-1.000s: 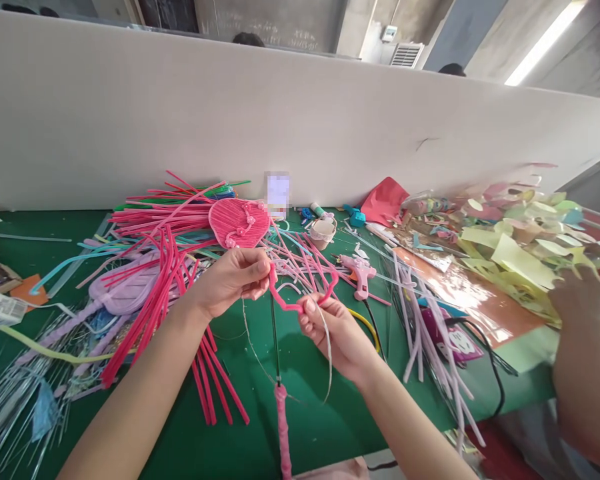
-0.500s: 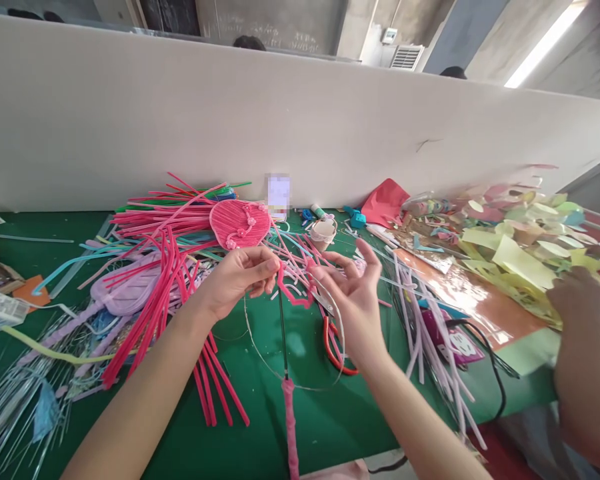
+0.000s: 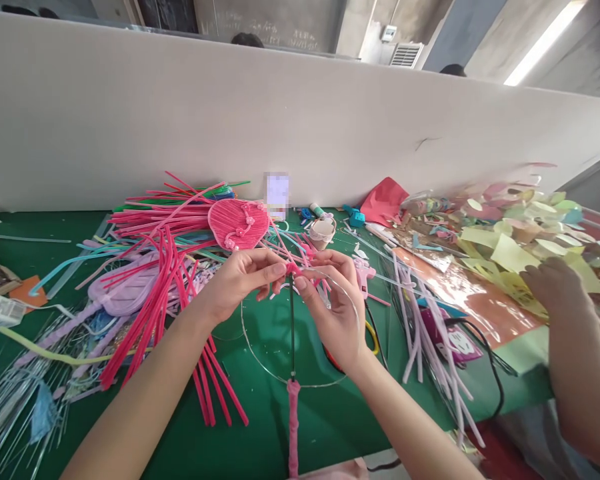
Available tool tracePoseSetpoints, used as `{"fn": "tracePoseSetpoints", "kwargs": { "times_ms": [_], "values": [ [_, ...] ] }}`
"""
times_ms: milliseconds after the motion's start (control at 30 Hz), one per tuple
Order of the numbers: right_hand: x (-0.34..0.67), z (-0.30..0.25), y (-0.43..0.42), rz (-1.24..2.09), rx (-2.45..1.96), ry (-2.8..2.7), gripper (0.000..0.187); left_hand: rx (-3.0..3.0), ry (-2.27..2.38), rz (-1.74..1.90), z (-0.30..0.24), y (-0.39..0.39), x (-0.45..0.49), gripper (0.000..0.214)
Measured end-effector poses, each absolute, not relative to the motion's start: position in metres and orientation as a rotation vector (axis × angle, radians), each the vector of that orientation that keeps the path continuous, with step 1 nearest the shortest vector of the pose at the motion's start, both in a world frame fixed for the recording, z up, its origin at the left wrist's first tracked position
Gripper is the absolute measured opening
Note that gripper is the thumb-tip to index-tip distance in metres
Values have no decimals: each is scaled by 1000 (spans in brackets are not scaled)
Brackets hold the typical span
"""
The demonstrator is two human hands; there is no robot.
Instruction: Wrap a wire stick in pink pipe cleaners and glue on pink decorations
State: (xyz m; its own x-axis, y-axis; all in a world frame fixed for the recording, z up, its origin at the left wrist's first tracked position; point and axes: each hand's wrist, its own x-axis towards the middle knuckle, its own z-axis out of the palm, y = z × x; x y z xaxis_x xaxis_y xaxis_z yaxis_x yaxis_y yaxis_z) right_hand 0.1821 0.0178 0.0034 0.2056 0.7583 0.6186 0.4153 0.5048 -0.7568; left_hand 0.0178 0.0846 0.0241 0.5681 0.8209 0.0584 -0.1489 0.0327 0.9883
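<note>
My left hand [image 3: 247,277] and my right hand [image 3: 334,303] meet above the table, fingertips closed on a short pink pipe cleaner [image 3: 293,268] between them. It sits at the top of a thin wire hoop [image 3: 254,353]. Down the hoop's middle runs a dark rod [image 3: 293,333], ending in a handle wrapped in pink [image 3: 293,427] that points toward me. The hoop's right side passes over my right hand. Behind my right hand, a pair of scissors [image 3: 373,337] is partly hidden. Beyond my left hand lies a finished-looking pink fan shape [image 3: 237,225] with small flowers.
Bundles of pink pipe cleaners [image 3: 145,313] and a lilac fan shape [image 3: 123,287] cover the left. Lilac pipe cleaners [image 3: 415,327], a pink glue gun [image 3: 364,272] and a black cable [image 3: 495,373] lie right. Another person's hand [image 3: 555,283] touches yellow paper. A white partition [image 3: 290,127] stands behind.
My right hand has moved left and down, close to my left hand. The pink pipe cleaner, previously a bent loop, is now drawn in between my fingertips. The other person's hand shifted left.
</note>
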Motion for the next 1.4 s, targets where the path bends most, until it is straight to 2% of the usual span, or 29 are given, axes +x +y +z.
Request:
{"fn": "tracePoseSetpoints", "kwargs": {
  "times_ms": [233,400,467,533,667,833,1033,1133,1267,1400],
  "values": [
    [178,-5,18,363,-1079,-1374,6,1324,652,856,27,82,22,24],
    [186,0,19,-93,-979,-1631,18,1219,595,817,22,83,20,26],
    [193,6,19,-164,-913,-1735,24,1175,550,797,20,83,21,28],
    [199,15,20,-63,-865,-1800,23,1138,489,772,20,81,22,29],
    [209,42,23,230,-806,-1860,7,1123,430,737,23,76,25,33],
    [220,66,32,261,-710,-2084,20,1150,421,735,25,77,28,35],
    [228,83,39,-126,-782,-2271,23,1389,701,898,32,78,24,37],
    [230,90,39,-302,-884,-2351,22,1549,802,1025,40,69,20,29],
    [230,97,38,-402,-944,-2462,20,1710,753,981,47,55,21,19],
    [229,103,39,-414,-910,-2583,21,1475,797,1050,44,48,34,20]
  ]
}}
